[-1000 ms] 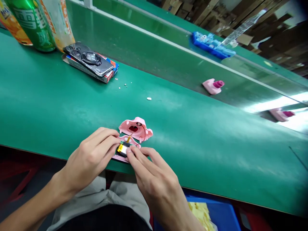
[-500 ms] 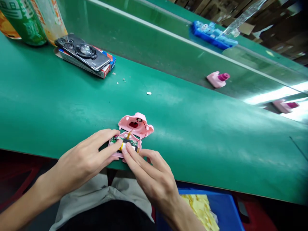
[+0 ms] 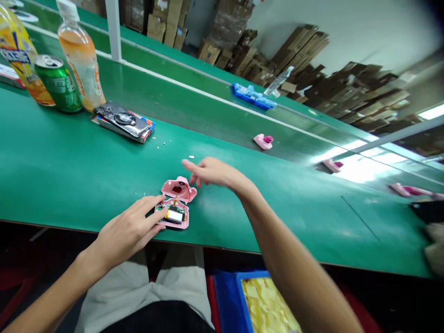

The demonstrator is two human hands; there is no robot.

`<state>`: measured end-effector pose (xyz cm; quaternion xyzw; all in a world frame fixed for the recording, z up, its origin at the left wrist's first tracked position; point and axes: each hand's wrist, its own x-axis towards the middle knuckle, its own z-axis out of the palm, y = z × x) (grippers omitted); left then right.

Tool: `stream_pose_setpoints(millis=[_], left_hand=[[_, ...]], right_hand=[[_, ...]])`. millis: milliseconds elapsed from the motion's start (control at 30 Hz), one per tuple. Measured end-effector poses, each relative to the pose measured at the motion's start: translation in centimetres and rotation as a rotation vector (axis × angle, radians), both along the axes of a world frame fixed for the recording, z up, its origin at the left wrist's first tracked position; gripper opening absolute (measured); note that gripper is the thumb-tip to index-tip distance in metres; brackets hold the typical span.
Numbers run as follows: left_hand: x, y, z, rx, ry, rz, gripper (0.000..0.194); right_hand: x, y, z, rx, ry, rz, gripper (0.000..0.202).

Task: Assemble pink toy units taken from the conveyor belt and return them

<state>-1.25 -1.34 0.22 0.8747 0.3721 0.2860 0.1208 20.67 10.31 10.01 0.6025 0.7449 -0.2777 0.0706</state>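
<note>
Lower pink shell [image 3: 178, 226], battery [image 3: 175, 216] inside, lies on green table [image 3: 225, 217]. Left hand [image 3: 133, 224] holds its left end between thumb and fingers. Right hand [image 3: 210, 171], blurred, hovers beyond lower pink shell, one finger outstretched; whether it grips anything is unclear. Upper pink shell [image 3: 186, 189] sits just beyond lower pink shell.

Its inside facing up, a near pink shell [image 3: 178, 226] is lying by the front edge of a green worktop [image 3: 225, 219], cradling a green circuit board [image 3: 160, 207] and a flat battery [image 3: 175, 215] with a white face and a yellow left end. An amber ribbon [image 3: 175, 202] is reaching toward the 2nd piece, a far pink shell [image 3: 168, 187], whose hollow is showing a dark red patch.
</note>
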Motion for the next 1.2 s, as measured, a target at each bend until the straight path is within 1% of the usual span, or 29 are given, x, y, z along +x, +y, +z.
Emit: stream_pose_setpoints(millis=[33,67,100,133,200,233,300,367,433,467,533,600,667,733,800,867,967,1033,1200], left_hand=[[0.0,0.0,0.0,0.004,0.005,0.004,0.033],[0.0,0.0,0.0,0.004,0.011,0.006,0.032],[0.1,0.0,0.0,0.002,0.018,0.008,0.032],[0.2,0.0,0.0,-0.003,0.024,0.01,0.031],[0.2,0.0,0.1,-0.009,0.029,0.011,0.03],[0.2,0.0,0.2,-0.018,0.02,0.004,0.029],[0.0,-0.1,0.3,-0.071,-0.037,-0.018,0.027],[-0.4,-0.1,0.6,-0.169,-0.156,-0.035,0.026],[-0.9,-0.2,0.7,-0.244,-0.333,-0.02,0.031],[-1.0,-0.2,0.8,-0.254,-0.436,0.005,0.034],[-0.9,-0.1,1.0,-0.238,-0.644,0.08,0.04],[-0.2,0.1,1.4,-0.245,-0.879,0.154,0.045],[0.9,0.4,2.3,-0.305,-1.144,0.181,0.049],[2.3,0.9,3.6,-0.378,-1.379,0.173,0.048],[3.4,1.4,5.2,-0.414,-1.533,0.183,0.045],[4.0,1.8,6.8,-0.447,-1.614,0.175,0.043],[4.3,2.2,8.7,-0.526,-1.613,0.063,0.041],[4.4,2.5,9.4,-0.553,-1.58,-0.005,0.04],[5.0,3.0,10.3,-0.566,-1.58,-0.033,0.038]], right_hand=[[-1.5,2.2,0.9,-0.223,-0.12,0.083,0.064],[-3.0,3.9,1.5,-0.354,-0.204,0.129,0.063],[-4.6,5.1,1.8,-0.453,-0.266,0.145,0.058],[-6.0,5.6,1.9,-0.504,-0.308,0.148,0.052],[-8.3,5.4,1.8,-0.526,-0.341,0.132,0.043],[-8.9,4.8,1.7,-0.514,-0.346,0.129,0.039],[-9.3,3.6,1.9,-0.469,-0.348,0.134,0.036],[-9.1,2.7,2.9,-0.409,-0.334,0.147,0.034],[-8.6,2.3,4.3,-0.327,-0.289,0.175,0.034],[-8.4,2.2,5.1,-0.278,-0.253,0.195,0.034],[-8.0,2.1,6.8,-0.175,-0.155,0.244,0.036],[-7.6,2.2,8.2,-0.095,-0.026,0.321,0.039],[-7.1,2.2,9.6,-0.029,0.123,0.405,0.038],[-6.4,1.9,10.8,0.067,0.267,0.484,0.033],[-5.7,1.2,11.8,0.174,0.363,0.565,0.026],[-5.1,0.2,12.6,0.253,0.418,0.646,0.018],[-4.5,-0.9,13.1,0.307,0.492,0.711,0.014],[-4.2,-0.9,13.2,0.31,0.534,0.739,0.015],[-3.2,0.2,13.4,0.267,0.599,0.744,0.017]])
